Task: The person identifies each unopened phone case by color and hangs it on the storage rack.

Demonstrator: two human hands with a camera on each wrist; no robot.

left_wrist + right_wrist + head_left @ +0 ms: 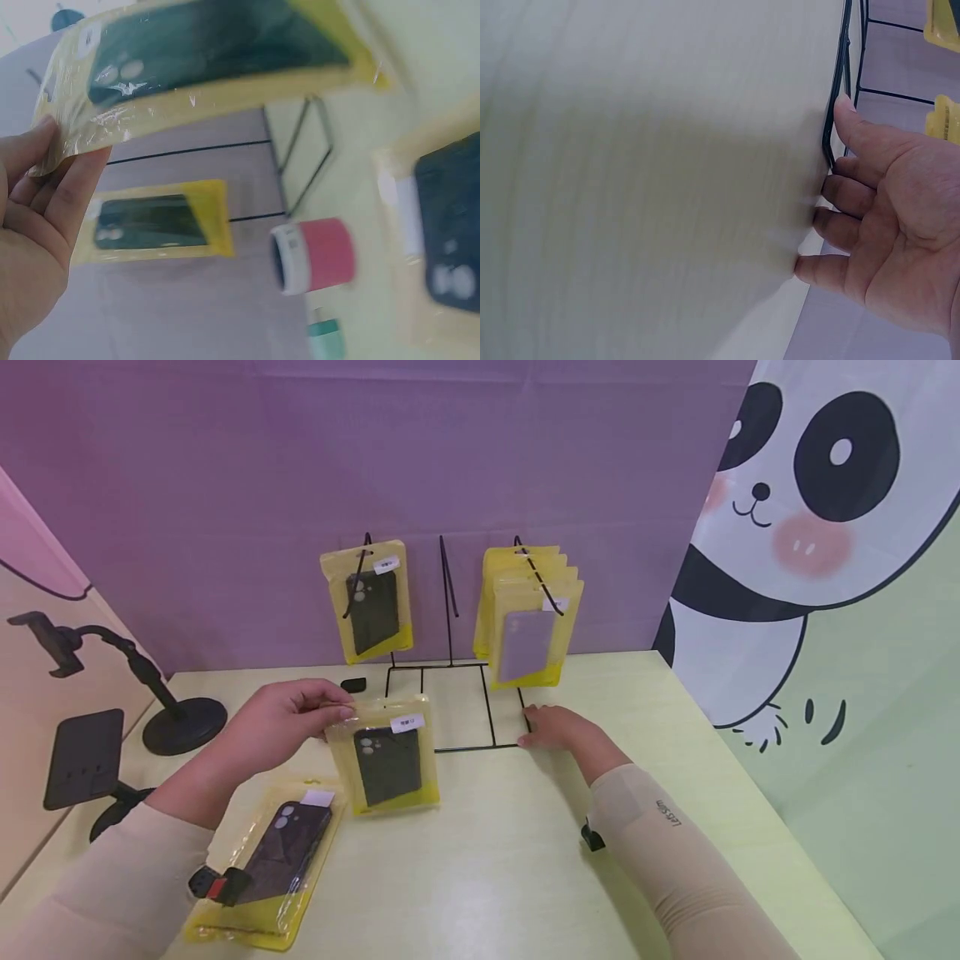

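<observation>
My left hand (281, 727) pinches the upper left corner of a clear-yellow pouch (427, 752) with a dark phone case (388, 768) inside. This pouch hangs upright in front of a black wire display rack (467, 749). At the rack's front right base corner, my right hand (555, 732) grips the wire; its thumb lies along the wire in the right wrist view. Another dark-case pouch (405, 602) hangs on the rack's left hook. On the right hook several yellow pouches (566, 635) hang, the front one showing a light purple case. The middle hook (447, 577) carries nothing.
A packaged dark phone case (288, 852) lies on the table beside my left forearm. Phone stands (183, 727) are at the left. A small black object (353, 684) lies near the rack. The left wrist view shows a pink-and-white cylinder (322, 255). A purple backdrop (225, 485) rises behind.
</observation>
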